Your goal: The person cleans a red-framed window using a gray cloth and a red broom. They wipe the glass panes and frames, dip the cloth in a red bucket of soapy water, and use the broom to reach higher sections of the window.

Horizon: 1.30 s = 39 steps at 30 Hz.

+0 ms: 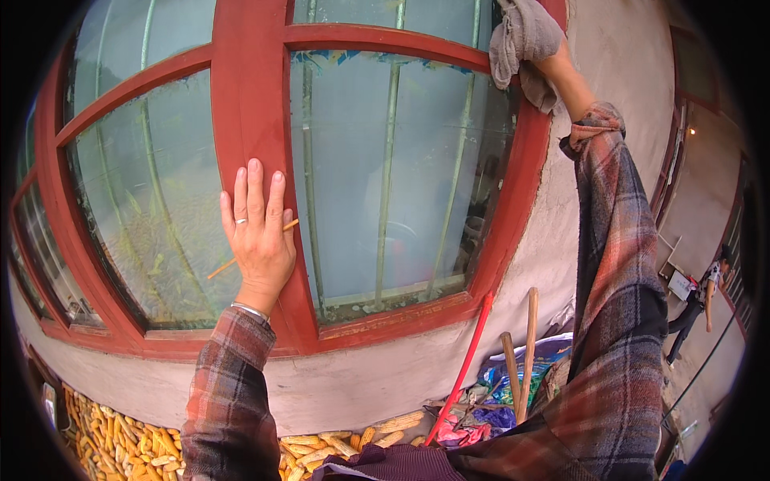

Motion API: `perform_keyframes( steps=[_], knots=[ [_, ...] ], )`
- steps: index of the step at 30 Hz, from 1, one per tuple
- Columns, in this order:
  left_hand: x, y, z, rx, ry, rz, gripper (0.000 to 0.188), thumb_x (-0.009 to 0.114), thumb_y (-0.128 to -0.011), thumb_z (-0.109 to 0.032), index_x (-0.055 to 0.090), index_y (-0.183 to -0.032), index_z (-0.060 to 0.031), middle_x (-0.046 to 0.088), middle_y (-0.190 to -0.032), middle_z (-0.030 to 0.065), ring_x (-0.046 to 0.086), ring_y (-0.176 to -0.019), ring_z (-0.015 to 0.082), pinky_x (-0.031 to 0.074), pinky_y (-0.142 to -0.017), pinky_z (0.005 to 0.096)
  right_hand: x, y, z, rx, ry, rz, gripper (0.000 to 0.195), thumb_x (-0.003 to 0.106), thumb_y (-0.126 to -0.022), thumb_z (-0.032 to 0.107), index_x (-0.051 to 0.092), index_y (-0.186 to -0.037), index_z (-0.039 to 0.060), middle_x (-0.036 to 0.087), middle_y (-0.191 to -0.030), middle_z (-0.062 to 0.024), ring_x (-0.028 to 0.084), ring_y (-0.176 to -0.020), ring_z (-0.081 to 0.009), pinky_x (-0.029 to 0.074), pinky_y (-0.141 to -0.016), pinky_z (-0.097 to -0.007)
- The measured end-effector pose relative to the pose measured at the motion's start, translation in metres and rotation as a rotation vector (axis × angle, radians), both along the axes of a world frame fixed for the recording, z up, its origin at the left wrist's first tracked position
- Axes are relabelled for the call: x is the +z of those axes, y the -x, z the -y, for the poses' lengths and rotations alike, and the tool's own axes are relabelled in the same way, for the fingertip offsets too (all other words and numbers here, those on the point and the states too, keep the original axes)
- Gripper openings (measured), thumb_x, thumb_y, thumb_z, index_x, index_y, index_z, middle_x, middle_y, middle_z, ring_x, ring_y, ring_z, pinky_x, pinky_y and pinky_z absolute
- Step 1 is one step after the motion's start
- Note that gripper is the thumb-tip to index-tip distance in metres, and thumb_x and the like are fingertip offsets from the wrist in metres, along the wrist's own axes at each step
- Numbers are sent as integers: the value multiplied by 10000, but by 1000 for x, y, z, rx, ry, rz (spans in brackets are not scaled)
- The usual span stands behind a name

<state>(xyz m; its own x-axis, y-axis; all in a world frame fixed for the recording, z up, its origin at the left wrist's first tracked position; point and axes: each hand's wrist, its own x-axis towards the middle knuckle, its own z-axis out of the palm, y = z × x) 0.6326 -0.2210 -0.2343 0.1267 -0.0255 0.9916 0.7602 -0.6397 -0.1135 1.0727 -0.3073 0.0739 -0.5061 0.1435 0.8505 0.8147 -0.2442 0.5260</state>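
My left hand [261,237] lies against the red window frame [248,108], with a thin orange stick [222,268] under the palm that shows on both sides of it. My right hand [554,60] is raised to the frame's upper right corner and is mostly wrapped in a grey cloth [524,39]. The cloth presses on the frame beside the glass pane [355,168], and its loose ends hang down. Green metal bars [390,162] stand behind the glass. The fingers of my right hand are hidden by the cloth.
Corn cobs [129,445] lie at the wall's foot. A red pole [460,373] leans under the window, beside wooden handles [529,355] and coloured plastic bags [544,361]. A person [698,300] stands at the far right.
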Motion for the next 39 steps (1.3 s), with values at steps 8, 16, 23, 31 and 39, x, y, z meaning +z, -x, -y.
perform_keyframes(
  steps=[8, 16, 23, 31, 39],
  knots=[
    [0, -2, 2, 66, -12, 9, 515, 538, -818, -38, 451, -1322, -94, 344, -1433, 128, 346, -1313, 284, 231, -1067, 470, -49, -19, 39, 248, 81, -471, 316, 603, -828, 235, 621, -1101, 78, 606, -1127, -114, 587, -1006, -238, 458, -838, -280],
    [0, -8, 6, 57, -33, 15, 472, 521, -838, -53, 468, -1306, -92, 358, -1428, 114, 352, -1312, 266, 235, -1067, 461, -215, 37, 56, 275, -132, -181, 522, 564, -799, 127, 444, -1301, 48, 481, -1286, -126, 478, -1154, -313, 380, -978, -392],
    [-2, -11, 8, 72, -11, 18, 534, 557, -845, -109, 415, -1358, -154, 313, -1460, 70, 337, -1319, 248, 240, -1062, 458, -494, 195, 105, 630, 888, -804, 386, 567, -784, 191, 561, -1142, 45, 603, -1047, -139, 581, -973, -308, 453, -848, -391],
    [-31, 32, 70, -42, 345, -201, 470, 480, -915, -123, 380, -1374, -106, 317, -1451, 104, 282, -1343, 298, 218, -1075, 458, -572, 305, 154, 386, 1728, -1176, 763, 673, -694, 214, 330, -1360, 69, 611, -893, -218, 598, -856, -345, 458, -743, -392],
    [-162, 72, 175, -1134, 1409, 130, 530, 372, -978, -383, 355, -1375, -34, 558, -1231, 149, 413, -1244, 214, 243, -1065, 359, -546, 406, 139, 862, 1705, -1081, 517, 678, -747, 390, 584, -1179, 121, 647, -1007, -186, 616, -923, -336, 464, -820, -367]
  ],
)
